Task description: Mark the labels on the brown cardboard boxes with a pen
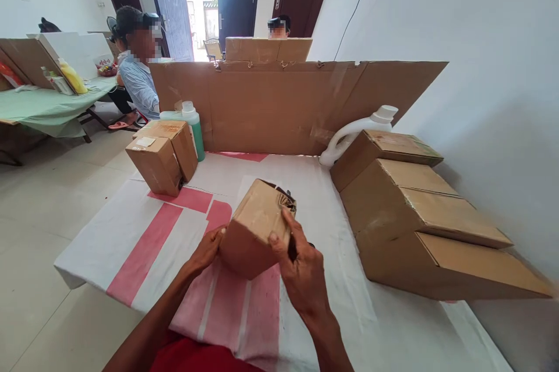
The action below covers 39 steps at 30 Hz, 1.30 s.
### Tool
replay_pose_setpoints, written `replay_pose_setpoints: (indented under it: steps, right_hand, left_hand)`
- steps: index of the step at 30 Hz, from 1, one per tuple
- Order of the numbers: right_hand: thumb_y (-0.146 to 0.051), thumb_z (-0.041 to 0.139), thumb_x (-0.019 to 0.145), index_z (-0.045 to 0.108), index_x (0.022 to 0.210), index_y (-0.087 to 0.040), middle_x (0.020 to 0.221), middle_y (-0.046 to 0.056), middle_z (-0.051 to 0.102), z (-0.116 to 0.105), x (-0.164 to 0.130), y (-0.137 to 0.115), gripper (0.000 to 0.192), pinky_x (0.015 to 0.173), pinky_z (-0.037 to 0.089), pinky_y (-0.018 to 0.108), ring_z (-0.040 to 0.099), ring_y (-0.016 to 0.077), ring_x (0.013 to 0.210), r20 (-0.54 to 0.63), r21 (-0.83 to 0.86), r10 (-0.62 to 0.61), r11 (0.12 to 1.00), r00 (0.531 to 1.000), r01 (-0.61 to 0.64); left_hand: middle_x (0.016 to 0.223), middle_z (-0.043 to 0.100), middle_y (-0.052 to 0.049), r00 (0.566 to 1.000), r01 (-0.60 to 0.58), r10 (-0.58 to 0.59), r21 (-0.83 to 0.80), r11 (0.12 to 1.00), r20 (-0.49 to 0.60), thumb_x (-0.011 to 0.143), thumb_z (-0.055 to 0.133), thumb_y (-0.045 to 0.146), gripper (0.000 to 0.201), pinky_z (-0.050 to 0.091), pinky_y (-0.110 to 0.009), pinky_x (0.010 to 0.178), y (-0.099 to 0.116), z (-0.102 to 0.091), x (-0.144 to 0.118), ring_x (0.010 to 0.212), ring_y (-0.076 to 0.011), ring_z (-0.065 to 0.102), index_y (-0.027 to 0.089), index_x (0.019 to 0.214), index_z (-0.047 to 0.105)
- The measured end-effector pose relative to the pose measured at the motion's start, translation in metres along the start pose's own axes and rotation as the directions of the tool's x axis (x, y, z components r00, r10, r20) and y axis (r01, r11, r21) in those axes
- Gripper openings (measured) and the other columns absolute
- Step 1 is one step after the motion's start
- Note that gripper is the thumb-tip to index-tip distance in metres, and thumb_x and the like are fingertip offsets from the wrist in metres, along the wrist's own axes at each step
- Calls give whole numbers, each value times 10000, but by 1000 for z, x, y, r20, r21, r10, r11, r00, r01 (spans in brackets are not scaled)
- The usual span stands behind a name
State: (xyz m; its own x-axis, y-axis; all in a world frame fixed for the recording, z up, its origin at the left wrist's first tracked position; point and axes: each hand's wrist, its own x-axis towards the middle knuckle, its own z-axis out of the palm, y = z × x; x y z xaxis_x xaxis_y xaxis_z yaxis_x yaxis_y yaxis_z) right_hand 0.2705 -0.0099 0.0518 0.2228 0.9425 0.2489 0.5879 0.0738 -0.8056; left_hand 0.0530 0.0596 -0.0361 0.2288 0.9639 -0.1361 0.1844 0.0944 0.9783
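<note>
I hold a small brown cardboard box (255, 226) tilted above the white and red cloth of the table (144, 232). My left hand (207, 250) supports its lower left corner. My right hand (299, 267) grips its right side, thumb on the top face, with a dark thin object pinched between fingers and palm. Something dark and crumpled shows at the box's far open end.
Two small boxes (163, 153) stand at the far left with a green bottle (194, 124) behind them. Three larger boxes (419, 215) lean in a row on the right, a white jug (358, 127) behind. A cardboard screen (279, 104) closes the back. Other people sit beyond it.
</note>
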Motion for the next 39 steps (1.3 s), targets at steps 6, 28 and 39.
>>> replay_pose_setpoints:
  steps: [6, 28, 39]
  right_hand:
    - [-341, 520, 988, 367, 1563, -244, 1356, 120, 689, 17, -45, -1, 603, 639, 593, 277, 767, 206, 824, 4, -63, -216, 974, 976, 216]
    - [-384, 482, 995, 642, 1150, -208, 832, 25, 695, 11, -33, -26, 284, 607, 495, 281, 633, 177, 661, 21, 289, -42, 957, 999, 34]
    - [-351, 684, 909, 604, 731, -175, 703, 42, 634, 3, 78, 85, 262, 690, 432, 318, 645, 216, 748, 52, -276, 387, 892, 921, -359]
  left_hand:
    - [1174, 745, -153, 1000, -8, 8, -32, 999, -12, 886, 456, 765, 754, 541, -455, 953, 8, -19, 13, 1052, -305, 691, 142, 1221, 718]
    - [1025, 715, -27, 913, -297, 405, 626, 721, -34, 823, 760, 461, 317, 550, -381, 815, 140, 9, -51, 940, -257, 689, 259, 1028, 628]
    - [1006, 695, -31, 904, -274, 419, 635, 722, -87, 886, 656, 432, 276, 530, -423, 843, 132, 14, -46, 936, -265, 666, 311, 1121, 733]
